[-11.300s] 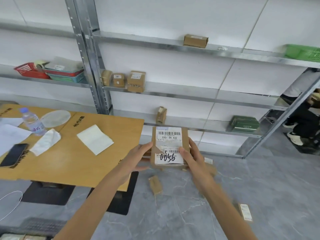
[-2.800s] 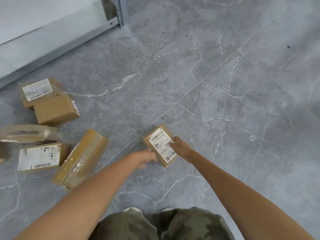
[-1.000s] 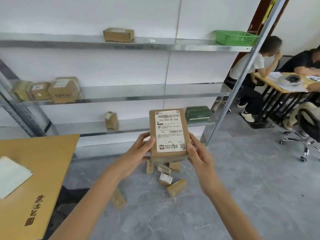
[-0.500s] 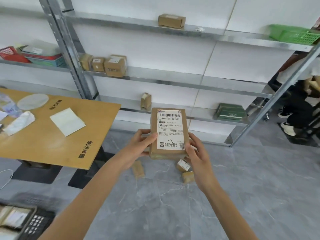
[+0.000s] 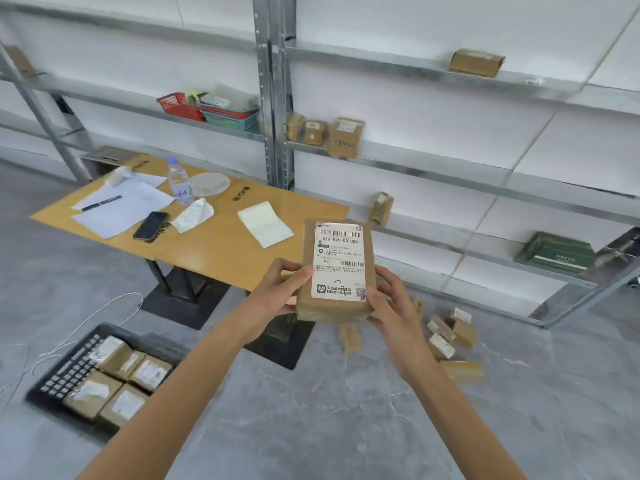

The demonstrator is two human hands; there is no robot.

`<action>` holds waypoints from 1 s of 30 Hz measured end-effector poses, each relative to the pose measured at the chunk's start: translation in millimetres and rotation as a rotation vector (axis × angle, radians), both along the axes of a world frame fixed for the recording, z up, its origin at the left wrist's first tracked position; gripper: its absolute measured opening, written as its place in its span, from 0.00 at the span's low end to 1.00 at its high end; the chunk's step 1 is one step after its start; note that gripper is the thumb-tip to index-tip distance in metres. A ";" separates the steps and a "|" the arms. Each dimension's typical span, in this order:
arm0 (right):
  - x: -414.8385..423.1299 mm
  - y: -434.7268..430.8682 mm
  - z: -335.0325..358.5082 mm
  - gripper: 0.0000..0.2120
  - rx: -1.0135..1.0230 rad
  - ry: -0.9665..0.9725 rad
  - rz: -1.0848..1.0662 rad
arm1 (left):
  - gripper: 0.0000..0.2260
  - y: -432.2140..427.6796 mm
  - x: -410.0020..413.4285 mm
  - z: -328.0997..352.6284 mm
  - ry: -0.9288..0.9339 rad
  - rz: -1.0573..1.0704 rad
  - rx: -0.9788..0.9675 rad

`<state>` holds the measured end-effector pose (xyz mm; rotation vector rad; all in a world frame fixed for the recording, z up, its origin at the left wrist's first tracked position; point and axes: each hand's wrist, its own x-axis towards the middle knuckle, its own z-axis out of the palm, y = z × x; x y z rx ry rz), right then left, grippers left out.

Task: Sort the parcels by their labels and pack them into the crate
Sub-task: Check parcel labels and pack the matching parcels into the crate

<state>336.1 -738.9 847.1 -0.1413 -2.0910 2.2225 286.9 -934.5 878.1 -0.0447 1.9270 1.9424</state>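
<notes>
Parcel upright — label facing camera — gripped by left hand and right hand.

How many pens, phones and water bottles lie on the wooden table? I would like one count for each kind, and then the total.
pen: 1
phone: 1
water bottle: 1
Total: 3

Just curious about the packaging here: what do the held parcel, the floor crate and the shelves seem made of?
The parcel looks like brown matte cardboard, with a white paper label. The crate is probably black plastic, judging by its moulded grid wall. The shelves look like metal, likely galvanised steel, given the dull grey sheen.
</notes>
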 end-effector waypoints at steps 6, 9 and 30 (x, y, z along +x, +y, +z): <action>-3.6 -115.3 -4.2 0.22 -0.005 -0.016 0.031 | 0.15 -118.8 2.4 -3.0 0.002 0.048 -0.081; -12.2 -158.9 -6.8 0.20 -0.004 -0.026 0.037 | 0.14 -165.4 -4.5 -8.6 0.023 0.065 -0.072; -208.7 -362.7 -39.1 0.19 -0.096 -0.192 0.085 | 0.13 -374.8 -196.3 -47.7 -0.130 0.119 -0.053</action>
